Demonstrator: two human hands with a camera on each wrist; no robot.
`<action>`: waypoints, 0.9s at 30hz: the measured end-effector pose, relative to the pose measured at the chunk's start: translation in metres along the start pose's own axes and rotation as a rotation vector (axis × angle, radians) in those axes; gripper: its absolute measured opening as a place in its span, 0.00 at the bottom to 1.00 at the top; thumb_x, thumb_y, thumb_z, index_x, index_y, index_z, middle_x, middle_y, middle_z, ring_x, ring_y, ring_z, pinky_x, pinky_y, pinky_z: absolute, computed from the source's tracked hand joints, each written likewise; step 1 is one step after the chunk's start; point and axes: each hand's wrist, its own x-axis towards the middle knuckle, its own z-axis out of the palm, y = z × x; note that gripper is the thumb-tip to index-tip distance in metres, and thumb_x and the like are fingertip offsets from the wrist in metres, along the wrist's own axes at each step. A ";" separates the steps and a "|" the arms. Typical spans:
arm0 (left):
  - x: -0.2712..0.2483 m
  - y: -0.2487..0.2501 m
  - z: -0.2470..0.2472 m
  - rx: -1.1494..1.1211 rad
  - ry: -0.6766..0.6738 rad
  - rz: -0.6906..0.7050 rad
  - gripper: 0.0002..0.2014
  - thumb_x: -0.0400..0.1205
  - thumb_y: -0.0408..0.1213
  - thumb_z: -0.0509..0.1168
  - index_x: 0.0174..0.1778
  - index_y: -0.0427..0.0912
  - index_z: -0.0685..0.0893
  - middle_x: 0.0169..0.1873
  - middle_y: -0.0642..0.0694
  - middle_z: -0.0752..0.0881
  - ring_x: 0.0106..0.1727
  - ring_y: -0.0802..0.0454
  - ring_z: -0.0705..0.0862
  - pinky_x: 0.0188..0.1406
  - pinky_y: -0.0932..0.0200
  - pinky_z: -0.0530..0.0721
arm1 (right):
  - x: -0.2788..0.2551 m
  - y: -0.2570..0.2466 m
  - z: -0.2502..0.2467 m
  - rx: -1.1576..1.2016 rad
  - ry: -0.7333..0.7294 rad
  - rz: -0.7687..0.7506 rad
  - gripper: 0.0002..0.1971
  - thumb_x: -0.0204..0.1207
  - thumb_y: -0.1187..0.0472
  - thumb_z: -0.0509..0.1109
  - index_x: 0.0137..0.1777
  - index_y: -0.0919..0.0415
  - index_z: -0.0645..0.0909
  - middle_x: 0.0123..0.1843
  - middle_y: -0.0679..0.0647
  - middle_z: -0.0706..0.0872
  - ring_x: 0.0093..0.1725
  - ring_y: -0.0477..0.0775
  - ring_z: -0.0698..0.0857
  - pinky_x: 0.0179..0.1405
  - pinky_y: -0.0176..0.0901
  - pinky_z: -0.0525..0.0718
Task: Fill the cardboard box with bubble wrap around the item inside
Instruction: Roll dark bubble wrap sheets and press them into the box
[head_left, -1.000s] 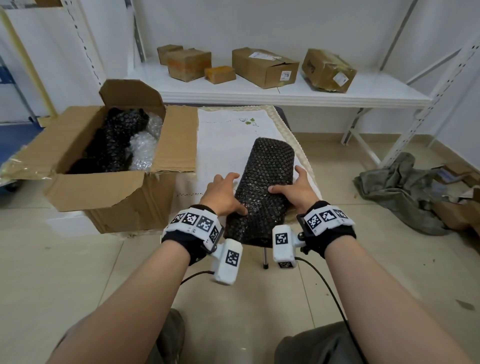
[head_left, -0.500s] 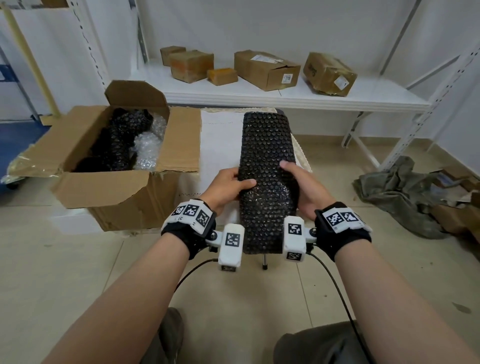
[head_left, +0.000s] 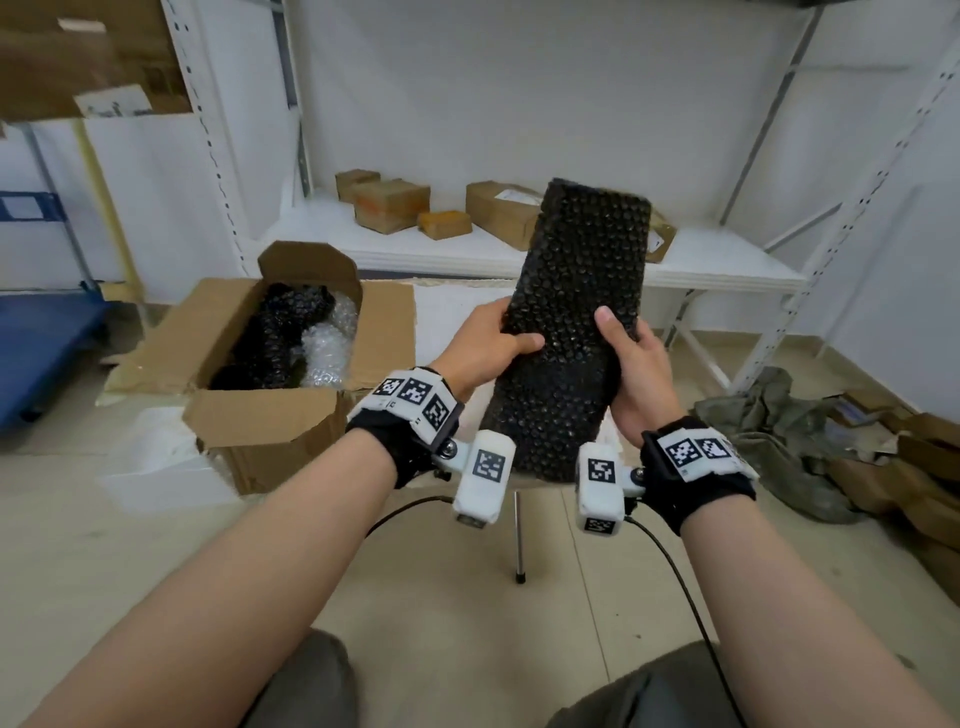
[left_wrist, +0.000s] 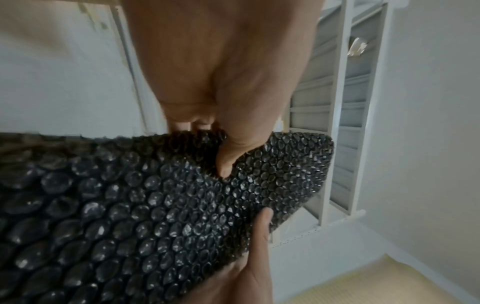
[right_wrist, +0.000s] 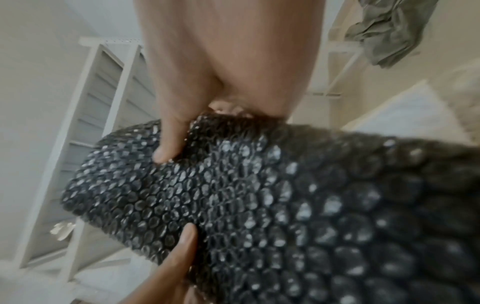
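I hold a long folded slab of black bubble wrap (head_left: 571, 322) upright in the air, to the right of the open cardboard box (head_left: 270, 415). My left hand (head_left: 488, 343) grips its left edge, thumb across the front. My right hand (head_left: 623, 353) grips its right edge the same way. The wrist views show each thumb pressed into the black bubble wrap (left_wrist: 155, 205) (right_wrist: 259, 195) and the fingers curled behind it. The box sits on the floor at left with its flaps spread. Inside lie more black bubble wrap (head_left: 275, 338) and clear bubble wrap (head_left: 327, 348); the item itself is hidden.
A small cloth-covered table (head_left: 447, 317) stands behind my hands, one thin leg (head_left: 518, 540) showing. A white shelf (head_left: 701, 265) at the back carries several small cardboard boxes (head_left: 389, 202). A grey cloth heap (head_left: 769, 421) and flattened cardboard lie on the floor at right.
Both hands have lifted the black bubble wrap off the table and tipped it upright, higher and slightly right. My view has risen, showing more of the shelf and wall.
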 end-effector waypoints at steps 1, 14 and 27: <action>0.001 0.011 -0.010 -0.011 0.021 0.028 0.20 0.80 0.28 0.69 0.69 0.39 0.80 0.62 0.44 0.86 0.63 0.50 0.84 0.67 0.53 0.81 | -0.001 -0.008 0.010 -0.005 -0.051 -0.017 0.24 0.77 0.58 0.75 0.72 0.64 0.78 0.66 0.61 0.88 0.65 0.59 0.87 0.64 0.51 0.86; -0.027 0.091 -0.181 0.183 0.133 0.160 0.21 0.81 0.36 0.71 0.71 0.45 0.79 0.61 0.49 0.87 0.60 0.56 0.86 0.53 0.60 0.87 | 0.016 0.004 0.174 -0.172 -0.298 0.007 0.19 0.74 0.77 0.72 0.63 0.64 0.80 0.65 0.65 0.87 0.66 0.65 0.86 0.69 0.62 0.82; -0.042 0.022 -0.267 0.462 0.194 -0.090 0.22 0.83 0.27 0.65 0.73 0.45 0.72 0.54 0.44 0.84 0.51 0.46 0.84 0.38 0.48 0.88 | 0.032 0.079 0.239 -0.667 -0.445 0.115 0.20 0.68 0.53 0.76 0.59 0.53 0.76 0.64 0.61 0.87 0.63 0.63 0.86 0.66 0.64 0.83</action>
